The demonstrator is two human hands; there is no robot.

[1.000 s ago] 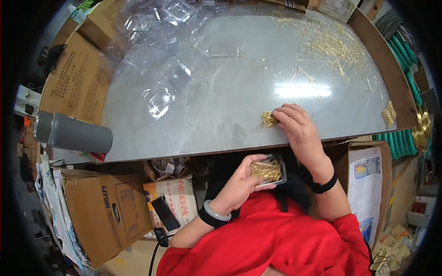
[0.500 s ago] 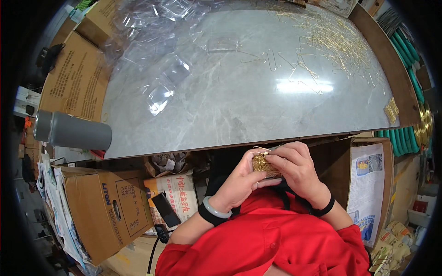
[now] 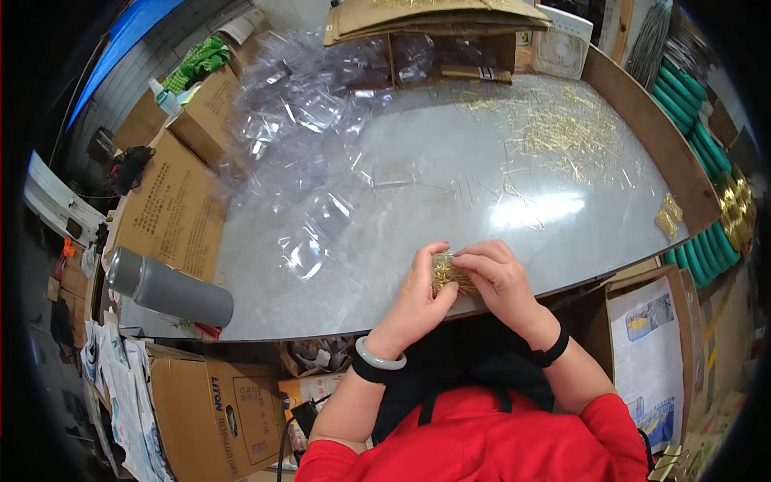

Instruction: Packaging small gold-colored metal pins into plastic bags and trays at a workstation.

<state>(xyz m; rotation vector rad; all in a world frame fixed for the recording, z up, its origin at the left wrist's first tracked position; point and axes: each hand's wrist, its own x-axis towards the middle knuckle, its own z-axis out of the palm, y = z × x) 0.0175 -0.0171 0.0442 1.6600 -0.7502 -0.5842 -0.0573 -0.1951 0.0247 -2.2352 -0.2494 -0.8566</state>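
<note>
Over the near edge of the grey table (image 3: 385,241), my two hands hold a small clear plastic box packed with gold wire hooks (image 3: 446,275). My left hand (image 3: 411,299) is wrapped round its left side, thumb across the front. Closed on the upper right part of the box, my right hand (image 3: 507,283) has its fingertips at the top edge. Fingers hide much of the box, and I cannot make out its lid. Loose gold wire hooks (image 3: 562,132) lie heaped at the far right. A filled pack of gold hooks (image 3: 669,215) rests by the right edge.
Clear plastic boxes (image 3: 309,120) are piled at the far left. A grey bottle (image 3: 169,285) lies tilted at the left corner. Cardboard walls (image 3: 173,213) border the table, with a cardboard shelf (image 3: 450,24) and white fan (image 3: 560,44) behind. An open carton (image 3: 193,410) stands below left.
Both hands have risen with the box from near my lap to the table's near edge. The view has tilted up, bringing in the shelf and fan.
</note>
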